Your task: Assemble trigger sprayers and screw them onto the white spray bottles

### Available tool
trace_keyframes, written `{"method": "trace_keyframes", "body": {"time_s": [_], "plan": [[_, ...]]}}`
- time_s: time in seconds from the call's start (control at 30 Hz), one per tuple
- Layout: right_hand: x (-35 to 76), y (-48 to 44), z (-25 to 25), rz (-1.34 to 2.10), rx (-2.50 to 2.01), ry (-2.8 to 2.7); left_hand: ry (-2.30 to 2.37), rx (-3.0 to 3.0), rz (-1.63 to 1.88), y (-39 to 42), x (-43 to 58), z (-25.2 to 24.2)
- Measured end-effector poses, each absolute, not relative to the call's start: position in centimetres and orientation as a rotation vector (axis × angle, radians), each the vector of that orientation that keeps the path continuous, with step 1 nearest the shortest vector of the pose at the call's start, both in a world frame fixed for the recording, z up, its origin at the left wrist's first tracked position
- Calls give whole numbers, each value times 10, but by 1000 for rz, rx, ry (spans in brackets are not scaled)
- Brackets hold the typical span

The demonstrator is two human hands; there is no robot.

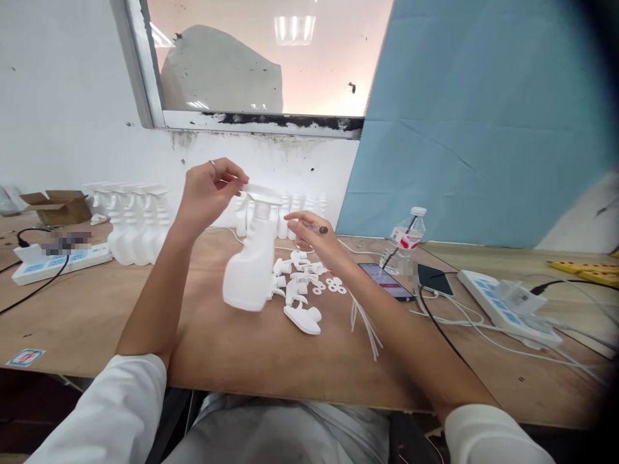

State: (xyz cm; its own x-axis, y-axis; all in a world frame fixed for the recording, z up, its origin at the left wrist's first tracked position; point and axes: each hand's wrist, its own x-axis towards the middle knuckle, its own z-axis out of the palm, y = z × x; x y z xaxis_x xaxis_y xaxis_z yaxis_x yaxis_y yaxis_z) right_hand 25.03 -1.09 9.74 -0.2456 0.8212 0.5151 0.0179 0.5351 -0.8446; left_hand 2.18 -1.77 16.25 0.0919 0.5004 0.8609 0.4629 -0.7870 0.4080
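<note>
My left hand (213,190), with a ring on one finger, pinches the spray head of a white spray bottle (249,267). The bottle hangs slightly tilted over the table. To its right is my right hand (312,235), thumb and forefinger pointing towards the bottle's neck and apart from it. A slim pen-like object with a dark round end (323,229) is tucked in that hand; most of it is hidden. Below the right hand lie several loose white trigger spray heads (297,283), small white rings (333,285) and thin white tubes (365,322).
Several finished-looking spray bottles (138,225) stand in rows at left, with more bottles behind my hands. Power strips (62,261) with cables lie at both sides. A phone (387,282), another phone (435,279), a water bottle (407,238) and an open cardboard box (58,207) are on the table.
</note>
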Motion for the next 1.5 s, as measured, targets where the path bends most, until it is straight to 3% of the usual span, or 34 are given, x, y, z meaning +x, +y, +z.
{"method": "trace_keyframes", "body": {"time_s": [0.3, 0.5, 0.63, 0.97, 1.5], "plan": [[261, -25, 133, 641, -706, -1689, 871, 2349, 1436, -17, 48, 153], [279, -9, 133, 562, -748, -1471, 866, 2551, 468, 12, 43, 142], [286, -1, 132, 645, -789, -1506, 933, 2645, 144, 18, 48, 135], [324, -6, 141, 531, -1070, -2115, 1275, 2763, 79, 15, 40, 134], [316, 9, 129, 342, -943, -2111, 1229, 2788, 167, 12, 24, 147]]}}
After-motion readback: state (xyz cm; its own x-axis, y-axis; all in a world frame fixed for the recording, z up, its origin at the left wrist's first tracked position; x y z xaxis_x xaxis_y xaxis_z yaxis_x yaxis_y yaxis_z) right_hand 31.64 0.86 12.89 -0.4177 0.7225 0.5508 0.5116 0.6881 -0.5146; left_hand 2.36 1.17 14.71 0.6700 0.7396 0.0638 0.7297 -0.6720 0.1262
